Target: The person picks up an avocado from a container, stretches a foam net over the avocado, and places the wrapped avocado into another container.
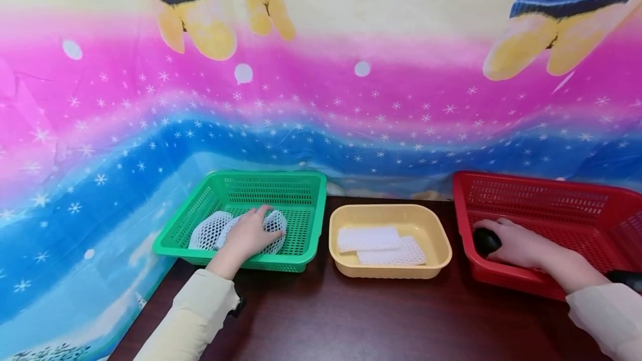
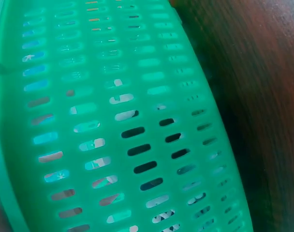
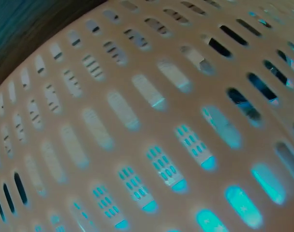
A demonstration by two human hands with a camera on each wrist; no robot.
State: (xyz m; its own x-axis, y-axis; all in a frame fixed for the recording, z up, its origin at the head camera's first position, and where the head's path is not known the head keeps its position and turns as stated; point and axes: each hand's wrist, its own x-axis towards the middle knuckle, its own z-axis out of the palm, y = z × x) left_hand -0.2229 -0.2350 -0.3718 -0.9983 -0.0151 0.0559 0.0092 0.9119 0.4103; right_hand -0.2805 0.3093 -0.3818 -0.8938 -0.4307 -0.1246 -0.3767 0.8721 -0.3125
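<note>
In the head view my left hand [image 1: 249,234] reaches into the green basket [image 1: 321,222]. Its thumb and fingers grip a round thing in a white mesh net [image 1: 276,226]; most of the fingers are out of sight. A second net-covered round thing [image 1: 213,231] lies left of that hand. Inside the red basket [image 1: 531,183], at its left end, my right hand [image 1: 519,245] holds a smooth, dark oval object [image 1: 485,242]. Slotted basket walls fill both wrist views, green [image 2: 103,140] on the left and brownish [image 3: 137,130] on the right, hiding the hands.
Between the baskets stands a yellow tub [image 1: 391,272] with white foam net sleeves [image 1: 393,252] lying flat inside. All three containers sit on a dark wooden table [image 1: 381,316]. A printed cloth [image 1: 321,99] hangs right behind them.
</note>
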